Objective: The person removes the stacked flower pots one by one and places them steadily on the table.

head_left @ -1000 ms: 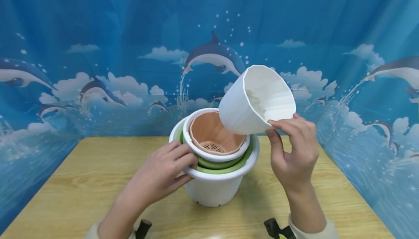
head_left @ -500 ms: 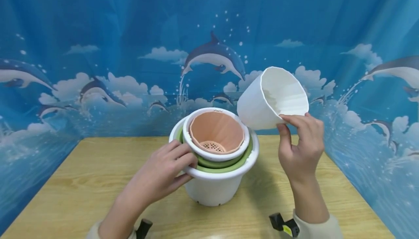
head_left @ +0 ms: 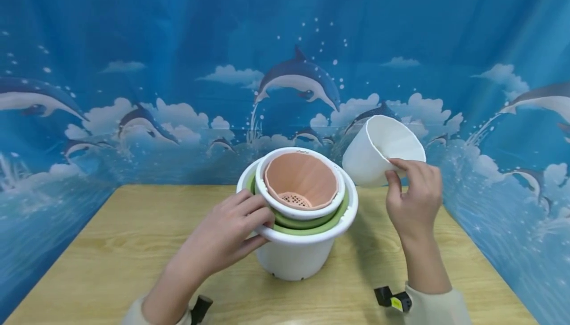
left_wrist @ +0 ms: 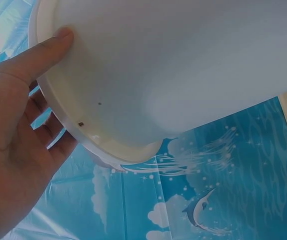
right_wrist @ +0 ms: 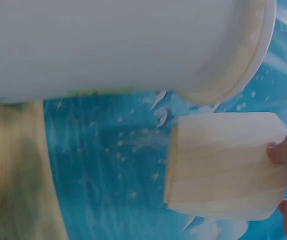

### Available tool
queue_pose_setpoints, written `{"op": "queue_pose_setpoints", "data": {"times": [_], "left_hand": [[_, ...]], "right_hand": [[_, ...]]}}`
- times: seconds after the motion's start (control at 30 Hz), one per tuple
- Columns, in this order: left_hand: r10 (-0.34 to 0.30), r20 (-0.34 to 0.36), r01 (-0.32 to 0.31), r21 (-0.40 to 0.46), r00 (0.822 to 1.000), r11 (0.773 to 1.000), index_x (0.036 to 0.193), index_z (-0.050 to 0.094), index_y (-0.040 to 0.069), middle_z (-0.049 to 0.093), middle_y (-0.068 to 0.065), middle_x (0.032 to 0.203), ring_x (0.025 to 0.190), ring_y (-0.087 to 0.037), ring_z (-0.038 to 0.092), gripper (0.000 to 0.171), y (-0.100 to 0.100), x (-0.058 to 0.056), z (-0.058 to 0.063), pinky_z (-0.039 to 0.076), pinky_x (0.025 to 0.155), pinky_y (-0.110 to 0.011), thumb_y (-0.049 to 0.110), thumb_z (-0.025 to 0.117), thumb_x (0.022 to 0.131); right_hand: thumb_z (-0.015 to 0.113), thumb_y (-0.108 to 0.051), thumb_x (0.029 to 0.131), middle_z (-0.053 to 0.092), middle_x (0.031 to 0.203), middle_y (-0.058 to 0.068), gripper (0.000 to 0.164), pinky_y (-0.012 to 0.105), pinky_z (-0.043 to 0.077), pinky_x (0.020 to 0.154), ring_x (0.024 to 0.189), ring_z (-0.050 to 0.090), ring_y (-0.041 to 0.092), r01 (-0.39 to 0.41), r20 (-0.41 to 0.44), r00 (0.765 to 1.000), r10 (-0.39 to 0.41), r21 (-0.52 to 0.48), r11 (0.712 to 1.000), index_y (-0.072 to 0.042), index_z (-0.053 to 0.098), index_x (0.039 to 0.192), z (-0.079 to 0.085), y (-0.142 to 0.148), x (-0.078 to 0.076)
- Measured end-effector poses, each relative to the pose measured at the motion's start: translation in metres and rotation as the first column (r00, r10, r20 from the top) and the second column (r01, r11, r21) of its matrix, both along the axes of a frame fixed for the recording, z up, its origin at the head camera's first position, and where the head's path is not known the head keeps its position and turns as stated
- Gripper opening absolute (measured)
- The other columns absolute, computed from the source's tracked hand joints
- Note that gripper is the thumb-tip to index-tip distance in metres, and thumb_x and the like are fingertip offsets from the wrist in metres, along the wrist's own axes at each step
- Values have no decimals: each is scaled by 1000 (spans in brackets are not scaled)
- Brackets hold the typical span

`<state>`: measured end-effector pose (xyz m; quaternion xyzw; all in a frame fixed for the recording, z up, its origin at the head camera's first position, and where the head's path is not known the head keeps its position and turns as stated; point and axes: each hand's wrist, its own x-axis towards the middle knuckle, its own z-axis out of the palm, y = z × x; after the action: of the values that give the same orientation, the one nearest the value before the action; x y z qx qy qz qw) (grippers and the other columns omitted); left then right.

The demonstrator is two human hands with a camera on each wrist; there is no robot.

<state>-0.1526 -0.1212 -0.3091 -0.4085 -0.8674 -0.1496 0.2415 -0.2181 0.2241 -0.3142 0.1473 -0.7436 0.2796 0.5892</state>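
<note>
In the head view a large white flowerpot stands upright on the table with several pots nested in it: green rims, a smaller white pot and a terracotta-coloured pot with a perforated bottom. My left hand grips the big pot's near-left rim, the thumb under it on the outer wall, as the left wrist view shows. Off to the right, my right hand pinches the rim of a small white pot. This pot is tilted in the air, mouth toward me, apart from the stack.
The wooden table stretches on both sides of the stack. Behind it and at the sides hangs a blue curtain printed with dolphins. Black wrist devices are strapped near the sleeves.
My right hand has carried the small white pot away from the stack to the right, and lately lower. My left hand keeps its grip on the big pot's rim. The head view has shifted slightly.
</note>
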Motion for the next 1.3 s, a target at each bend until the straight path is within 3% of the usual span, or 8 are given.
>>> {"op": "queue_pose_setpoints", "data": {"times": [0.27, 0.47, 0.6, 0.9, 1.07, 1.3], "left_hand": [[-1, 0, 1, -11, 1000, 1000, 95, 63, 26, 60, 13, 103, 93, -10, 49, 24, 2, -1, -1, 49, 78, -30, 32, 83, 82], [-8, -11, 8, -1, 1000, 1000, 95, 63, 26, 60, 13, 104, 93, -10, 49, 24, 3, -1, -1, 49, 78, -30, 30, 83, 82], [-6, -4, 6, -7, 1000, 1000, 95, 62, 26, 60, 12, 104, 93, -10, 49, 24, 3, 0, -1, 49, 78, -30, 31, 82, 83], [6, 0, -6, -22, 1000, 1000, 96, 63, 25, 61, 12, 105, 95, -11, 49, 25, 4, 0, 0, 50, 81, -31, 32, 83, 82], [29, 14, -28, -36, 999, 999, 96, 63, 26, 60, 13, 105, 95, -10, 49, 26, 3, 1, 0, 50, 82, -30, 33, 83, 82], [22, -3, -22, -21, 1000, 1000, 96, 63, 26, 61, 13, 105, 95, -10, 49, 26, 2, 1, 0, 49, 81, -30, 33, 83, 82]], "right_hand": [[75, 4, 81, 70, 94, 20, 18, 55, 42, 79, 86, 55, 45, 82, 148, 985, -91, 68, 994, 1, 73, 99, -21, 22, -14], [73, 3, 81, 68, 96, 22, 20, 59, 43, 77, 85, 54, 46, 161, 234, 955, -181, 104, 981, 0, 72, 101, -35, 37, -23], [72, 2, 83, 68, 99, 22, 20, 61, 42, 81, 92, 54, 47, 212, 334, 913, -235, 106, 972, -1, 71, 103, -43, 46, -25], [63, 1, 89, 66, 107, 22, 21, 63, 39, 92, 103, 52, 47, 321, 519, 783, -344, 138, 937, -3, 70, 108, -56, 62, -26], [62, 1, 90, 65, 108, 23, 22, 61, 38, 95, 105, 51, 46, 332, 577, 735, -356, 152, 931, -4, 70, 110, -61, 70, -29], [60, 1, 91, 64, 108, 22, 21, 61, 43, 86, 105, 49, 46, 296, 650, 685, -329, 164, 941, -4, 70, 109, -69, 77, -35]]}}
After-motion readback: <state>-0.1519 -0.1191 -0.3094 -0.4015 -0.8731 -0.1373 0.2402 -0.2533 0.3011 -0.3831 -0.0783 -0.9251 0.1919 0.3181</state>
